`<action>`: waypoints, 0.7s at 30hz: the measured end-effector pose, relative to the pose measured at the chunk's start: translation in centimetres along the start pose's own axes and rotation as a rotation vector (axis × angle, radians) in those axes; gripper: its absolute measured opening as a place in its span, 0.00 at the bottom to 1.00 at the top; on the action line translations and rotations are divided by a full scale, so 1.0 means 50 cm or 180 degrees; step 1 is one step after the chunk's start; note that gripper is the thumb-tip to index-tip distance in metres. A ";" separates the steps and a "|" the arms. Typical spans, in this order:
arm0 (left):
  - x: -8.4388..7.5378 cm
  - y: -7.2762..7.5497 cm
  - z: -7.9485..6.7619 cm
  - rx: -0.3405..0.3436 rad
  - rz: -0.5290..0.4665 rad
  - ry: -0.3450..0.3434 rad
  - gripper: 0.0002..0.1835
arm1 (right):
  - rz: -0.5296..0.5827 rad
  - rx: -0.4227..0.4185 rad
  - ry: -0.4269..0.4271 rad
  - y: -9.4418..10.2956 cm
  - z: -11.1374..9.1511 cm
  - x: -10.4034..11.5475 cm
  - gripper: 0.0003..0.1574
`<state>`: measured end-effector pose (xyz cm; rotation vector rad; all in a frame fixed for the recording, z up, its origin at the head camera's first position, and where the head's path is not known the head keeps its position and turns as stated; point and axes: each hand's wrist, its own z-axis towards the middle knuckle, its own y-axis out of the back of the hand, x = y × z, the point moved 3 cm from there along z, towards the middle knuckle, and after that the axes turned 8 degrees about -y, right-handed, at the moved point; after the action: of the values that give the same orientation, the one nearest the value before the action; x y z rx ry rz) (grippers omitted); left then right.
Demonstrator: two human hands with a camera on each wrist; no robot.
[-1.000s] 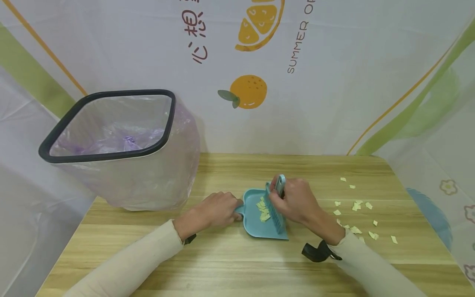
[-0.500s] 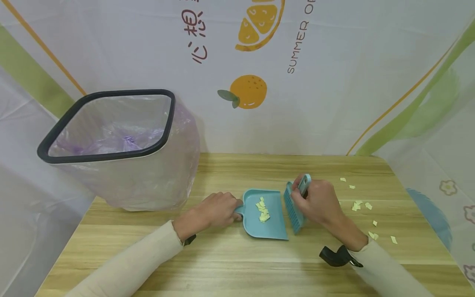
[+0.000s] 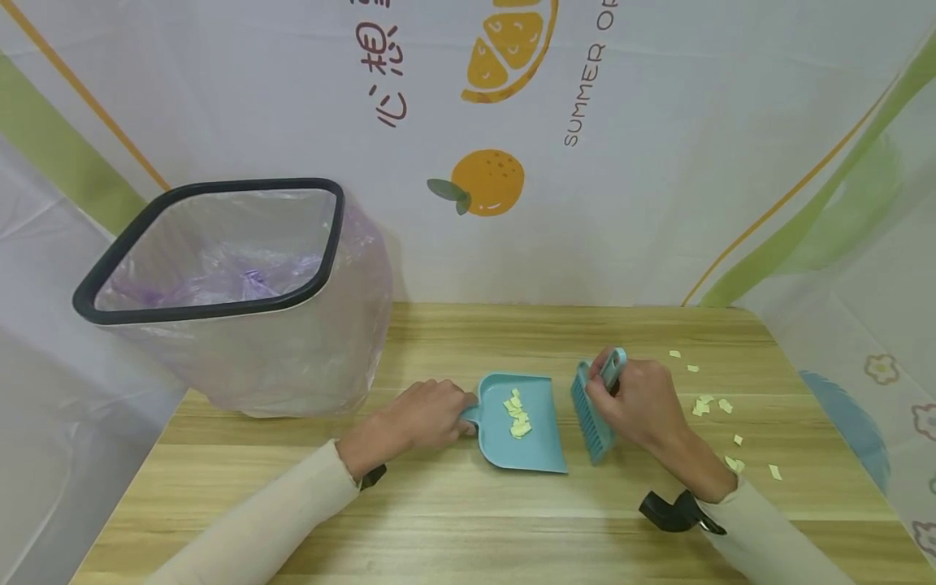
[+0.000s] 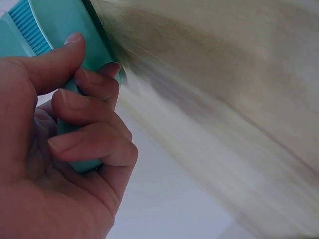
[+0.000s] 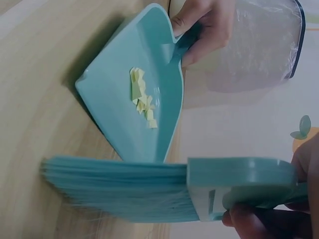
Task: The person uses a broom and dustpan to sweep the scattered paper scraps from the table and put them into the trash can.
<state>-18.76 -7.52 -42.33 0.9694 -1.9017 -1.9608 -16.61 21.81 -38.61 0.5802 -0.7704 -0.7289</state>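
left sleeve: long, plain, cream-ish, black thingy peeking out by it | right sleeve: same look, chunky curvy black gadget, tiny shiny bit | left hand + right hand: both bare

Across the lower frame we see a wood-grain counter; above, white cloth (fruit-printed, upper centre) hangs.

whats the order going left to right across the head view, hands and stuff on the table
bin, left hand, dustpan, brush, right hand, scraps outside the dustpan
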 end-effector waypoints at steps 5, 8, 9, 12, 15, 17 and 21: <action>0.002 -0.002 -0.006 -0.0028 -0.0016 0.0022 0.13 | -0.0002 0.0017 0.0006 0.000 -0.002 0.000 0.05; 0.004 -0.006 -0.008 -0.0020 -0.0058 0.0065 0.13 | 0.0007 0.0017 0.0007 0.000 -0.002 0.001 0.05; 0.005 -0.007 -0.009 -0.0017 -0.0065 0.0078 0.13 | 0.0010 0.0016 0.0006 -0.001 -0.002 0.001 0.05; 0.006 -0.011 -0.010 -0.0025 -0.0095 0.0101 0.13 | 0.0018 0.0021 -0.0003 -0.002 -0.003 0.001 0.05; 0.006 -0.012 -0.012 -0.0054 -0.0118 0.0099 0.13 | 0.0040 0.0028 -0.0014 -0.003 -0.003 0.002 0.05; 0.006 -0.012 -0.014 -0.0079 -0.0132 0.0095 0.12 | 0.0060 0.0028 -0.0017 -0.003 -0.003 0.002 0.05; 0.005 -0.008 -0.019 -0.0124 -0.0169 0.0113 0.12 | 0.0088 0.0024 -0.0021 -0.004 -0.003 0.002 0.05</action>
<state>-18.27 -8.37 -42.71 1.0469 -1.8301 -1.9886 -16.51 21.62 -38.79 0.5732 -0.7864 -0.7029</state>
